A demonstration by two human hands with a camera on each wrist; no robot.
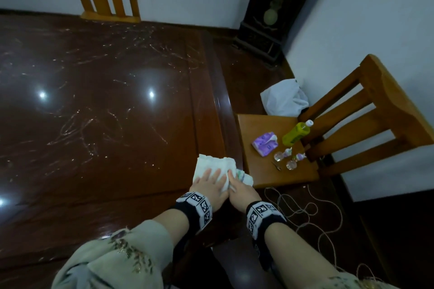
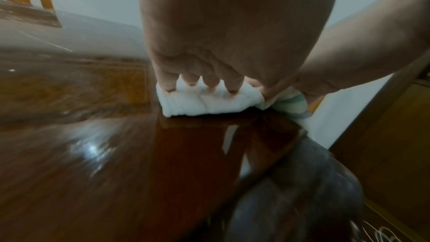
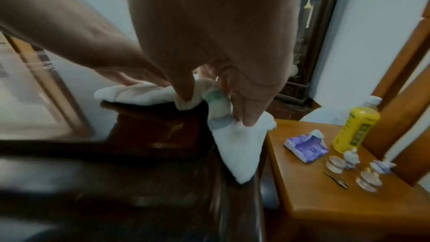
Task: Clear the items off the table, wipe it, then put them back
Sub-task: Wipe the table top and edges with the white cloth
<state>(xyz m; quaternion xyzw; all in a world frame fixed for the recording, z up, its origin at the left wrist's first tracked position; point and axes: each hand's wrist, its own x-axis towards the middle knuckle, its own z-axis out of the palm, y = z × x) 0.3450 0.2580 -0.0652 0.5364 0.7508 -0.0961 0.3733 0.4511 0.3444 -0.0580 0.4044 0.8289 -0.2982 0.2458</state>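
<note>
A white cloth (image 1: 215, 168) is pressed flat on the right edge of the dark wooden table (image 1: 98, 105) by the left hand (image 1: 210, 186), its fingers straight. A corner of the cloth is pinched by the right hand (image 1: 240, 191), close beside. A yellow bottle (image 1: 296, 133), a purple tissue pack (image 1: 265, 143) and two little glass bottles (image 1: 287, 159) are kept on the chair seat (image 1: 270, 173).

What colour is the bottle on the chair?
The bottle is yellow with a white cap, clearest in the right wrist view.
</note>
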